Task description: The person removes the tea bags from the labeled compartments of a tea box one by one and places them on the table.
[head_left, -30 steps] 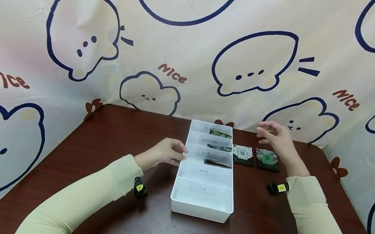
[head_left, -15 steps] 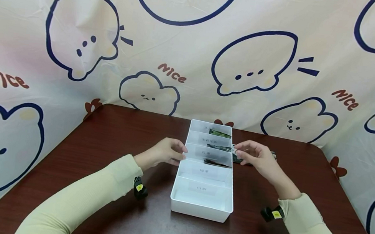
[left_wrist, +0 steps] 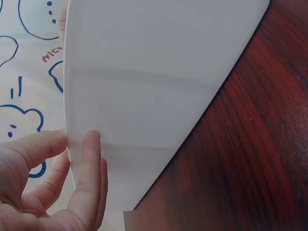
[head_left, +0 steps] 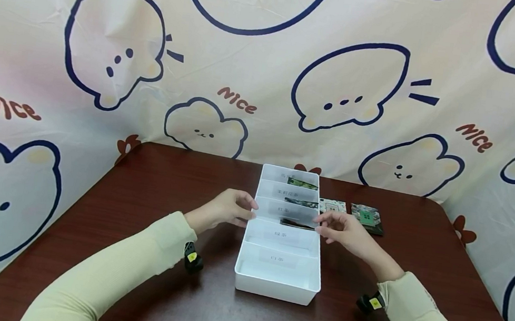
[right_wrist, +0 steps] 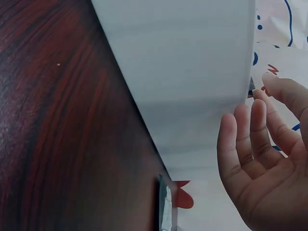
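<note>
A long white divided box (head_left: 276, 287) with labelled compartments stands on the table. My left hand (head_left: 228, 211) holds its left rim. In the left wrist view, the fingers (left_wrist: 88, 168) lie against the outer wall, with the rim between them and the thumb side. My right hand (head_left: 344, 233) is at the right rim beside the third compartment, its fingers loosely bent and nothing between them. A dark tea packet (head_left: 295, 223) stands in that compartment, its corner close to the fingertips. The two compartments behind hold a black-and-white packet (head_left: 301, 203) and a green packet (head_left: 302, 183).
Right of the box, a white-fronted tea packet (head_left: 332, 206) and a green-fronted one (head_left: 367, 218) lie on the brown table (head_left: 165, 298). The right hand partly covers the white one. A patterned curtain (head_left: 268, 66) hangs behind the table.
My right hand has come from above the table packets leftward and down to the box's right rim, beside the third compartment. The left hand and the box have stayed put.
</note>
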Motion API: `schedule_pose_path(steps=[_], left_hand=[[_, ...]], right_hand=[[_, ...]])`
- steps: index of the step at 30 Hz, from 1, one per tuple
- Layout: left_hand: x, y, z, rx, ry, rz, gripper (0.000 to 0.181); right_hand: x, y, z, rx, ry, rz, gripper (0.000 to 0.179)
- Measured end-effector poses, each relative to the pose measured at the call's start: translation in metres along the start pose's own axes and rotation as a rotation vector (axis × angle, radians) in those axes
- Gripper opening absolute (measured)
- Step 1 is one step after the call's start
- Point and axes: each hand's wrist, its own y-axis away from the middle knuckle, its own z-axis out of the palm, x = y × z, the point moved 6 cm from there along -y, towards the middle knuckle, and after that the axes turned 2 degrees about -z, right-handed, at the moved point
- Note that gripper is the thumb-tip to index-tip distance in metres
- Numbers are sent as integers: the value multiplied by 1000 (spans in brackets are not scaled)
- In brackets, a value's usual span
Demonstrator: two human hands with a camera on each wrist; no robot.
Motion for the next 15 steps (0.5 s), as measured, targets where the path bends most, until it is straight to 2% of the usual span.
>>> schedule_pose_path(steps=[15], left_hand=[[0,0,0,7,-2,-3,23]], right_hand=[[3,-4,8,-44,92,17,27]])
